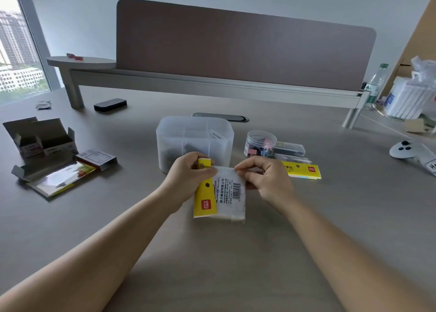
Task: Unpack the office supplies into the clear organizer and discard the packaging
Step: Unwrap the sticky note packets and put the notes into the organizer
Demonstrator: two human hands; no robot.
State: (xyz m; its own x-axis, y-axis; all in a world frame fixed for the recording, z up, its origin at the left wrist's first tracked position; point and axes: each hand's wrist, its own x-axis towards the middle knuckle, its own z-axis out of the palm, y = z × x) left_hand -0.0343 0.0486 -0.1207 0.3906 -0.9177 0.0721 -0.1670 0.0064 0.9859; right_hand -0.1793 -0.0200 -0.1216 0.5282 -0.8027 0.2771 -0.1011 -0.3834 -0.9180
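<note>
A yellow and white sticky-note packet (226, 197) hangs in front of me above the table, barcode side up. My left hand (188, 177) pinches its yellow top-left corner. My right hand (264, 177) pinches the clear wrapper at the top-right edge. Just behind both hands stands the clear organizer (195, 132), with dark items and a white card in its compartments. To its right lie a round jar of coloured binder clips (260, 144), a clear pencil-lead case (290, 149) and another yellow sticky-note packet (304, 171).
Opened grey cardboard boxes (40, 137) and flat shiny packaging (61, 179) lie at the left. A black eraser (110, 104) sits under the raised shelf (212, 82). A white controller (410, 152), a water bottle (377, 80) and a plastic bag (412, 94) stand at the right.
</note>
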